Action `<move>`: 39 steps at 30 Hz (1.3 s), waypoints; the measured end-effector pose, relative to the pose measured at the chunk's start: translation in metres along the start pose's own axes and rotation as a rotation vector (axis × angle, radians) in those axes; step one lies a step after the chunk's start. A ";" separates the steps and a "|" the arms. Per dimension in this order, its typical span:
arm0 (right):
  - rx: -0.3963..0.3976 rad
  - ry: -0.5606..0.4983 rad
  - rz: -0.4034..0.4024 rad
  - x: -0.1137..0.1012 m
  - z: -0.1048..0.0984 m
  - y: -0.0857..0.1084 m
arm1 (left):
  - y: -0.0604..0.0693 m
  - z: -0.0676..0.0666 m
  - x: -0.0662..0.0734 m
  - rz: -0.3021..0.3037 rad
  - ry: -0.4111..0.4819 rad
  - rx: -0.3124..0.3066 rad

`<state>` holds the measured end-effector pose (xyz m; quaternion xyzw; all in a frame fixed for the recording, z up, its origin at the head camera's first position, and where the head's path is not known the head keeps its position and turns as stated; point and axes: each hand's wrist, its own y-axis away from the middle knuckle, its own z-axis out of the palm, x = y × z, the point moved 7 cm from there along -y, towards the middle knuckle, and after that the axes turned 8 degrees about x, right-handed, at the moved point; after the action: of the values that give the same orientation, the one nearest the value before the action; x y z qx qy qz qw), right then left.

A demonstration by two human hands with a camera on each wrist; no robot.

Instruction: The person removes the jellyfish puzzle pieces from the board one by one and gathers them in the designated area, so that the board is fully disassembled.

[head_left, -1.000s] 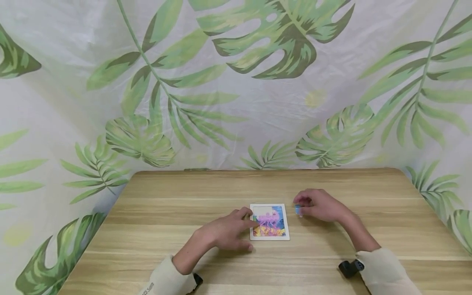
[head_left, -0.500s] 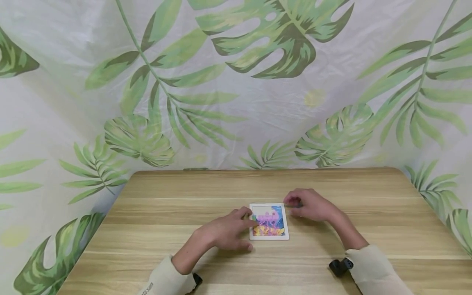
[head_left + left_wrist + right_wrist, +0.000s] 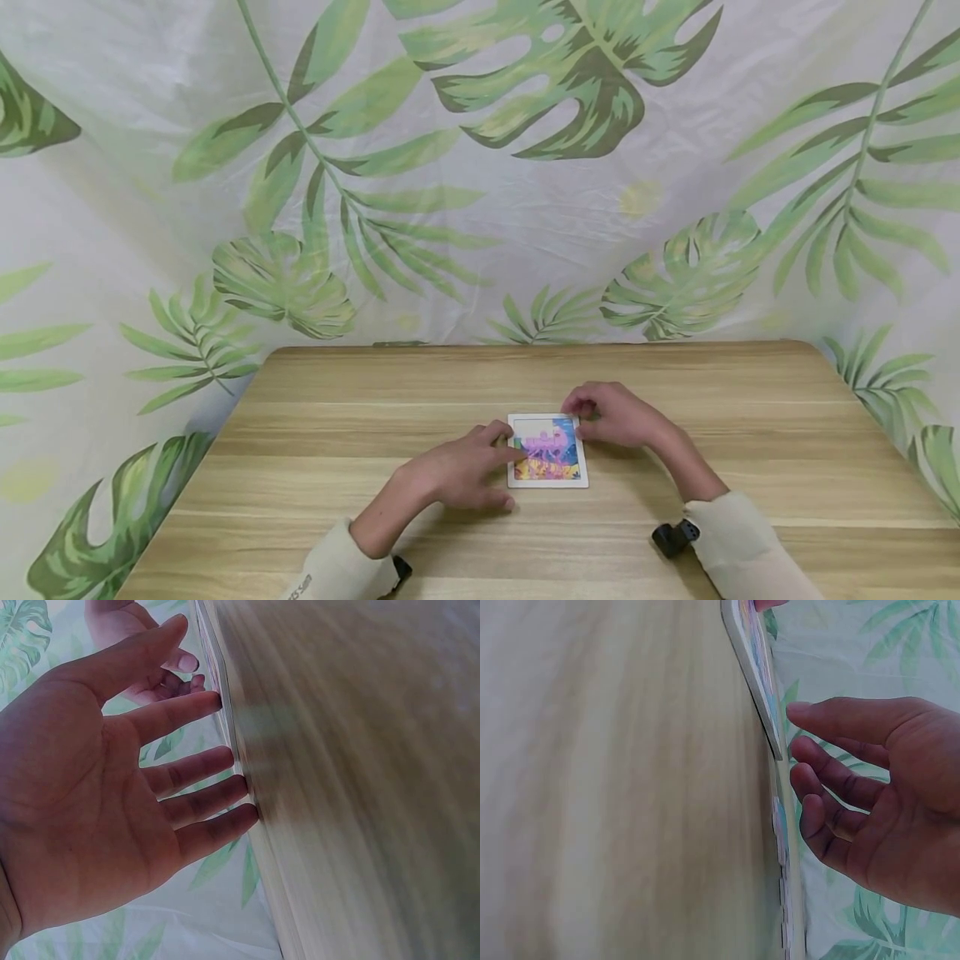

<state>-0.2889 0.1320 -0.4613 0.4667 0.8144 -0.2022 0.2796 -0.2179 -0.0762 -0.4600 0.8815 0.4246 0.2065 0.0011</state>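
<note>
A square puzzle board [image 3: 548, 483] with a white frame lies on the table, its picture pink, blue and yellow. The picture's upper left part looks pale and blank. My left hand [image 3: 465, 473] rests on the board's left side with fingers spread; the left wrist view shows that hand's palm [image 3: 97, 795] and extended fingers. Over the upper right corner, my right hand [image 3: 618, 414] holds thumb and index finger close together. The small blue puzzle piece it pinches is hidden by those fingers. In the right wrist view the thumb [image 3: 855, 716] covers most of the index finger.
The wooden table [image 3: 375, 383] reaches back to a leaf-patterned cloth [image 3: 540, 225]. Several thin, pale-edged flat pieces [image 3: 781, 840] appear edge-on beyond the board in the right wrist view. A small black device [image 3: 675, 537] sits at the right sleeve.
My right hand has moved left from beside the board to its upper right corner. The blue piece at its fingertips has dropped out of sight. My left hand has stayed put.
</note>
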 end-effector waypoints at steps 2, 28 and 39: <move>-0.006 -0.002 0.011 0.000 0.001 -0.002 | 0.000 0.000 0.000 0.003 -0.001 0.000; -0.038 -0.021 0.049 -0.002 0.011 -0.004 | 0.000 -0.003 0.003 0.016 -0.002 0.006; -0.034 -0.004 0.040 -0.006 0.011 -0.004 | -0.002 -0.003 0.006 0.014 -0.029 0.012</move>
<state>-0.2874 0.1195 -0.4653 0.4777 0.8076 -0.1835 0.2933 -0.2170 -0.0705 -0.4558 0.8874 0.4196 0.1911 0.0005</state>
